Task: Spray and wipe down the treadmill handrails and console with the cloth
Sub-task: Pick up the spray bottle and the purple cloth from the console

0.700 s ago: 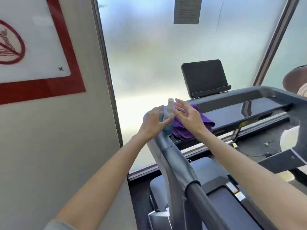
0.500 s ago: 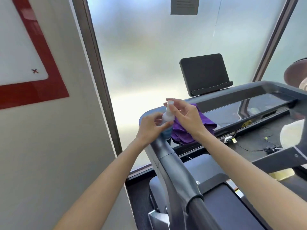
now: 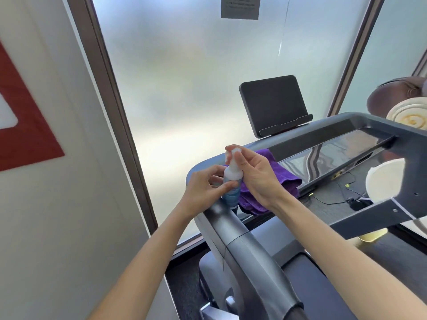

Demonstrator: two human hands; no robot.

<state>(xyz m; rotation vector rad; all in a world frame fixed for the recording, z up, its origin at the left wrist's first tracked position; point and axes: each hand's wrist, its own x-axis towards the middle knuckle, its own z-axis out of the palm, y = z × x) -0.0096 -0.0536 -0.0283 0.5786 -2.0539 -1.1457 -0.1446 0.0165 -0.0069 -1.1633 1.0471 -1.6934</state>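
Observation:
A small spray bottle [image 3: 232, 181], white on top and blue below, stands upright at the front left corner of the treadmill console [image 3: 328, 155]. My left hand [image 3: 203, 190] grips its body from the left. My right hand [image 3: 256, 174] pinches the cap at the bottle's top with thumb and fingers. A purple cloth [image 3: 284, 179] lies bunched on the console just behind and right of my right hand, partly hidden by it. The grey left handrail [image 3: 245, 252] runs from the bottle down toward me.
A dark screen [image 3: 272, 105] stands on the console's far edge against the frosted window [image 3: 196, 77]. A white wall with a red-bordered sign [image 3: 25, 135] is close on the left. The right handrail bracket [image 3: 381, 213] and pale round objects [image 3: 385, 179] sit at right.
My right hand has closed on the bottle's cap, from open fingers beside it. My left hand keeps its grip. The view has shifted right and nearer.

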